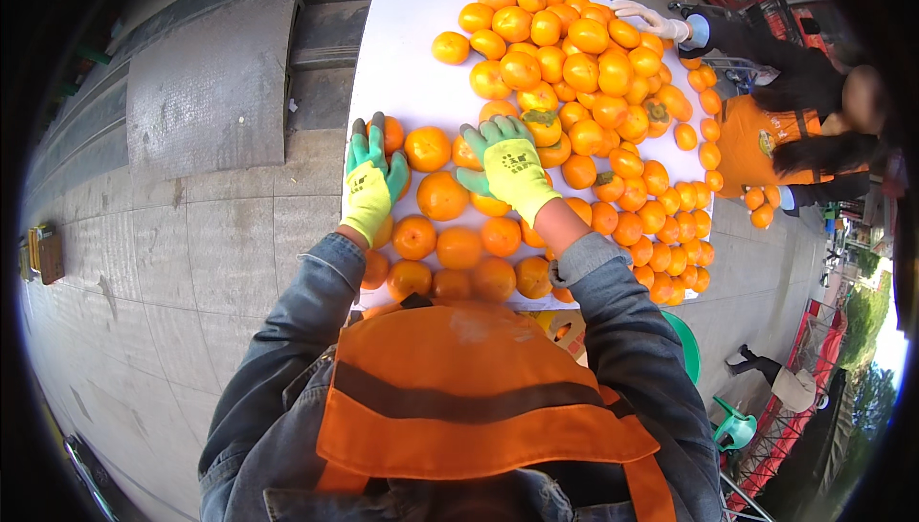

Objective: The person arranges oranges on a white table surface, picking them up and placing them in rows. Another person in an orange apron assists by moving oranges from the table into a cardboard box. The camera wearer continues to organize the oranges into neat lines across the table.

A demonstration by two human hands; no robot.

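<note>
My left hand (372,181), in a yellow-green knit glove with green coated fingers, lies palm down at the left edge of a white tabletop (402,12). Its fingers are apart and rest against an orange persimmon (393,136) at the end of a row. My right hand (506,163), gloved alike, spreads over other persimmons; one persimmon (465,154) shows beside its fingers. Between the two hands sit a large persimmon (427,149) and another (441,196) below it. Rows of persimmons (459,248) run along the near edge. Both palms are hidden.
A heap of persimmons (581,73) covers the table's far right. There a co-worker's white-gloved hand (650,22) touches the heap; their other hand holds several persimmons (761,199). A cardboard box (567,332) and a green stool (682,346) stand near my right arm.
</note>
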